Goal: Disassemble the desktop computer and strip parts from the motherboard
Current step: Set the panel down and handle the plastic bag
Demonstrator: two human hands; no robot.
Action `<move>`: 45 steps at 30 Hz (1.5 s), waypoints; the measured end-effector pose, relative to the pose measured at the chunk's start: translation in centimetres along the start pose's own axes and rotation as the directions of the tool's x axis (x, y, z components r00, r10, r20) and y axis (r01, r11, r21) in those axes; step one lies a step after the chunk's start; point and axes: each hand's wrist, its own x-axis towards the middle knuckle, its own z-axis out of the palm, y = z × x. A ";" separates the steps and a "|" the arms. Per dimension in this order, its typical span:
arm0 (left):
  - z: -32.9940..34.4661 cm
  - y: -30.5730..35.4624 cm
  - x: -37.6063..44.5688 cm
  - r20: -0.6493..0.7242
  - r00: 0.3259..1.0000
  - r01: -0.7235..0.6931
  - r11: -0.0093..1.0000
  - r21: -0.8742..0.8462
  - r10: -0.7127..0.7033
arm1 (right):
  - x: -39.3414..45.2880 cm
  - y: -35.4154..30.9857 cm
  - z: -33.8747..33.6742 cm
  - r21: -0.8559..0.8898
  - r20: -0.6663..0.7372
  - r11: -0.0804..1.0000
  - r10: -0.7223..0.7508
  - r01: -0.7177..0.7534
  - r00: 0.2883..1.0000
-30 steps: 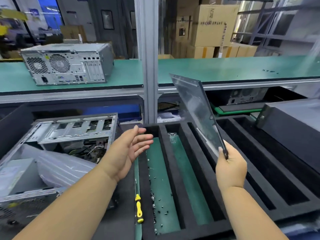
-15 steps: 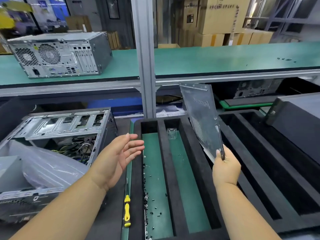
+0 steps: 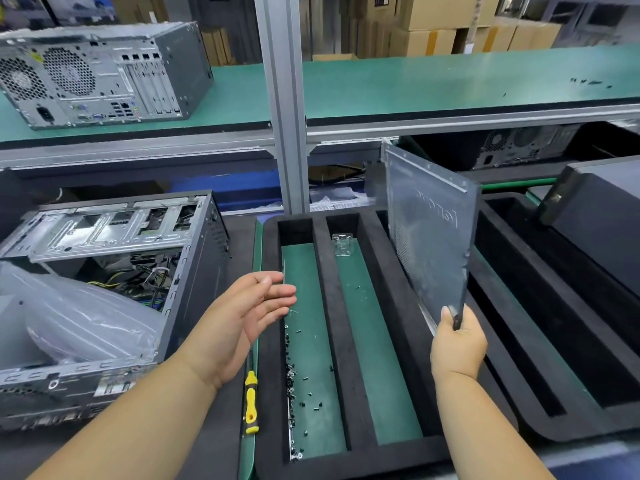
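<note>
The opened desktop case [image 3: 104, 244] lies on its side at the left, cables showing inside and a clear plastic bag [image 3: 79, 320] draped over its near end. My right hand [image 3: 457, 344] grips the near corner of the case's grey metal side panel [image 3: 429, 244], which stands on edge above the third slot of the black foam tray [image 3: 349, 341]. My left hand [image 3: 242, 323] hovers open, palm facing right, between the case and the tray, holding nothing.
A yellow-handled screwdriver [image 3: 251, 400] lies beside the tray's left edge. Several small screws [image 3: 294, 386] sit in the first slot. A second foam tray [image 3: 540, 341] and a dark case [image 3: 602, 230] are at right. Another computer [image 3: 97, 74] stands on the upper green shelf.
The side panel has come down and turned more upright over the foam tray, held by my right hand. My left hand stays open in about the same place.
</note>
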 end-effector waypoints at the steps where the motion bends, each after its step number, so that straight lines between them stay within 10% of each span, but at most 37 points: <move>1: 0.1 -0.2 0.0 0.005 1.000 0.008 1.000 0.005 -0.008 | -0.1 0.2 -0.3 -0.032 0.005 0.999 -0.007 0.007 1.000; 15: 1.2 -1.6 -1.7 0.107 0.991 0.080 0.995 0.057 -0.085 | -1.6 1.7 -4.0 -0.211 0.295 0.974 0.138 -0.076 0.945; 21: 1.3 -2.2 -2.5 0.118 0.987 0.109 0.993 0.035 -0.113 | -3.7 -0.5 -5.9 -0.111 0.420 0.983 -0.090 0.149 0.903; 30: 1.1 -1.8 -2.8 0.095 0.989 0.114 0.993 0.022 -0.116 | -3.5 -8.8 -3.3 0.033 0.198 0.912 -0.406 0.408 0.892; 45: -0.3 -0.3 -0.3 -0.002 0.998 0.059 0.998 -0.003 -0.059 | 0.1 -9.6 -0.1 0.259 -0.197 0.901 -0.303 0.347 0.932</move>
